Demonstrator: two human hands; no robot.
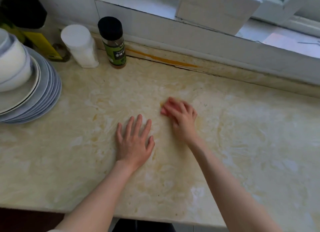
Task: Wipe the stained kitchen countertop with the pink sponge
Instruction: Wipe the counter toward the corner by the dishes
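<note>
At the back of the counter, a black-capped spice jar wears a green label reading "CHICKEN" above the characters "香辣" — the rest is too small to read. A plain white jar stands just to its left, near a stack of plates topped with bowls.

My right hand grips the sponge mid-counter, fingers curled over it. Only its pink left edge shows past my fingertips, blurred, and it touches a small yellow smear. My left hand lies flat on the marbled surface — fingers straight and spread, holding nothing — just beside and nearer to me than the sponge. A yellow streak runs along the back seam under the windowsill.
</note>
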